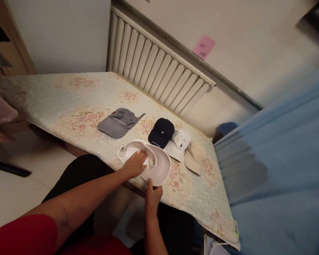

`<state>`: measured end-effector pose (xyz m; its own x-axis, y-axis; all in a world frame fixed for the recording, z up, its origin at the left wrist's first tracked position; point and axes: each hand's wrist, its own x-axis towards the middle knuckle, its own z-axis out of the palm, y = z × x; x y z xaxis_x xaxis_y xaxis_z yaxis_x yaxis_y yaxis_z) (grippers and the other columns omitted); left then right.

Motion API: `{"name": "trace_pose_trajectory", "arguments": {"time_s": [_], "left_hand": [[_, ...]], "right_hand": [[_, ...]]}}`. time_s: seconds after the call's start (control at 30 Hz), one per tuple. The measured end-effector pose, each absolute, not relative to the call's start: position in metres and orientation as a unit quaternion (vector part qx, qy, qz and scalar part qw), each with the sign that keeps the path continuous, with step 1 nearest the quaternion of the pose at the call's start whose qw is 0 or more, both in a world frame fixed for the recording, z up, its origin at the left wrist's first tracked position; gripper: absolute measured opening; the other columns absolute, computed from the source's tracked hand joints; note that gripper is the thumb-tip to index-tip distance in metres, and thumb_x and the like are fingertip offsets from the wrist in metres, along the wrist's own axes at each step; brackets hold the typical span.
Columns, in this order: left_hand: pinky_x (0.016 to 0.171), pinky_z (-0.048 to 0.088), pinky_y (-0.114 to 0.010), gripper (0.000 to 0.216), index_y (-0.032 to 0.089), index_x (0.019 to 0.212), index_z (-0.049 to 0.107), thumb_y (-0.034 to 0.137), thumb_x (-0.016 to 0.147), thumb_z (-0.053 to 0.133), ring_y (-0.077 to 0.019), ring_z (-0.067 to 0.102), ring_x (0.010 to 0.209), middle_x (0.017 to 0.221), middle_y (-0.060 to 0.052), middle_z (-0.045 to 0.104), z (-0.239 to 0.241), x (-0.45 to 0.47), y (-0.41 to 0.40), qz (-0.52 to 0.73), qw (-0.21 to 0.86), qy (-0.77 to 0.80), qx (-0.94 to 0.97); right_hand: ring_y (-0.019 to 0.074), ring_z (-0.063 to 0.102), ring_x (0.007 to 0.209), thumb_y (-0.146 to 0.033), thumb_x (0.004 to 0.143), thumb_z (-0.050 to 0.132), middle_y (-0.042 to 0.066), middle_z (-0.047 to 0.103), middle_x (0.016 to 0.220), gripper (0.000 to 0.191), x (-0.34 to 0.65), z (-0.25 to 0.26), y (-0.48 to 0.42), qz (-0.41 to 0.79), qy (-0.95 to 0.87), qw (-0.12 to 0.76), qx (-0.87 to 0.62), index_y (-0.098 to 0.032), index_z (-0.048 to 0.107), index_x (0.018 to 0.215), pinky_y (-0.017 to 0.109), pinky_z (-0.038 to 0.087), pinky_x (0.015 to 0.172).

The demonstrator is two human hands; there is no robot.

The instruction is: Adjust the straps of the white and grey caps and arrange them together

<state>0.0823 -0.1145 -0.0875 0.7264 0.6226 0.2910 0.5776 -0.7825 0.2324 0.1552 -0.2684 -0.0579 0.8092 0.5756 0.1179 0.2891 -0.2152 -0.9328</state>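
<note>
A pale pinkish-white cap (162, 166) lies at the table's near edge with its hollow inside facing up and its brim to the right. Inside it, my left hand (134, 164) rests on the lining, fingers stretched out. My right hand (153, 194) pinches the near edge of the brim between thumb and fingers. Behind this cap sit a dark navy cap (162, 131) with small white lettering and a white cap (178, 143) with a small dark logo. Beside the white one is a beige cap (195, 156). A grey cap (119, 122) lies farther left, its strap sticking out.
A flowered cloth (95, 95) covers the table (61, 122). Along its back edge stands a white radiator (154, 63), with a pink note (204, 46) on the wall above. A blue curtain (276, 170) hangs at the right. My knees are against the near side.
</note>
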Motion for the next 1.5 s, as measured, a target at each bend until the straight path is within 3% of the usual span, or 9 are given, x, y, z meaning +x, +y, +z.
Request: {"name": "trace_pose_trajectory", "arguments": {"time_s": [0.17, 0.37, 0.6, 0.8, 0.93, 1.1, 1.33, 1.5], "left_hand": [[0.116, 0.017, -0.044, 0.056, 0.012, 0.142, 0.044, 0.038, 0.092, 0.043, -0.0277, 0.030, 0.141, 0.149, -0.015, 0.042, -0.089, 0.083, -0.114, 0.172, 0.068, 0.331, 0.925], [0.116, 0.018, -0.045, 0.054, 0.013, 0.141, 0.044, 0.037, 0.093, 0.040, -0.0273, 0.029, 0.142, 0.149, -0.014, 0.042, -0.090, 0.088, -0.117, 0.170, 0.076, 0.345, 0.920], [0.113, 0.025, -0.047, 0.049, 0.012, 0.137, 0.048, 0.032, 0.095, 0.036, -0.0278, 0.032, 0.141, 0.147, -0.015, 0.045, -0.083, 0.103, -0.129, 0.160, 0.095, 0.363, 0.913], [0.117, 0.017, -0.044, 0.048, 0.008, 0.136, 0.048, 0.017, 0.091, 0.036, -0.0263, 0.027, 0.143, 0.149, -0.017, 0.041, -0.069, 0.096, -0.123, 0.146, 0.093, 0.388, 0.905], [0.113, 0.019, -0.052, 0.056, 0.008, 0.139, 0.045, 0.038, 0.092, 0.042, -0.0334, 0.024, 0.143, 0.151, -0.021, 0.035, -0.070, 0.090, -0.114, 0.128, 0.107, 0.434, 0.885], [0.112, 0.017, -0.056, 0.076, 0.011, 0.146, 0.035, 0.060, 0.088, 0.039, -0.0336, 0.017, 0.145, 0.157, -0.018, 0.026, -0.076, 0.087, -0.104, 0.119, 0.127, 0.457, 0.872], [0.113, 0.013, -0.056, 0.081, 0.010, 0.147, 0.035, 0.064, 0.086, 0.041, -0.0349, 0.013, 0.146, 0.157, -0.018, 0.024, -0.077, 0.086, -0.108, 0.125, 0.118, 0.460, 0.871], [0.112, 0.015, -0.056, 0.077, 0.009, 0.145, 0.038, 0.060, 0.087, 0.043, -0.0356, 0.015, 0.145, 0.155, -0.019, 0.028, -0.081, 0.083, -0.110, 0.152, 0.093, 0.446, 0.877]], "right_hand": [[0.0314, 0.071, 0.096, -0.044, 0.077, 0.057, 0.022, 0.074, 0.097, 0.043, 0.153, -0.076, -0.256, 0.174, -0.306, 0.526, -0.774, -0.006, 0.073, 0.092, 0.040, 0.054, 0.084], [0.0269, 0.069, 0.104, -0.035, 0.078, 0.060, 0.018, 0.071, 0.111, 0.044, 0.158, -0.058, -0.236, 0.150, -0.342, 0.542, -0.753, -0.006, 0.068, 0.111, 0.037, 0.056, 0.087], [0.0292, 0.072, 0.087, -0.037, 0.079, 0.060, 0.023, 0.075, 0.093, 0.040, 0.174, -0.031, -0.239, 0.173, -0.294, 0.528, -0.778, -0.002, 0.073, 0.092, 0.032, 0.055, 0.072], [0.0299, 0.072, 0.087, -0.039, 0.079, 0.061, 0.021, 0.075, 0.091, 0.040, 0.184, -0.028, -0.242, 0.155, -0.321, 0.511, -0.782, -0.004, 0.074, 0.092, 0.032, 0.053, 0.071], [0.0278, 0.072, 0.083, -0.039, 0.080, 0.060, 0.020, 0.076, 0.088, 0.037, 0.187, -0.021, -0.243, 0.151, -0.340, 0.506, -0.778, -0.006, 0.074, 0.090, 0.030, 0.051, 0.067], [0.0263, 0.070, 0.067, -0.038, 0.082, 0.057, 0.018, 0.074, 0.068, 0.036, 0.195, -0.010, -0.245, 0.128, -0.378, 0.466, -0.789, -0.008, 0.074, 0.070, 0.030, 0.047, 0.061], [0.0254, 0.068, 0.060, -0.043, 0.083, 0.055, 0.017, 0.072, 0.062, 0.042, 0.195, -0.025, -0.242, 0.105, -0.370, 0.446, -0.808, -0.012, 0.071, 0.060, 0.031, 0.045, 0.060], [0.0238, 0.068, 0.064, -0.039, 0.083, 0.053, 0.015, 0.074, 0.069, 0.036, 0.189, -0.045, -0.238, 0.084, -0.390, 0.410, -0.820, -0.012, 0.074, 0.070, 0.029, 0.044, 0.059]]}}
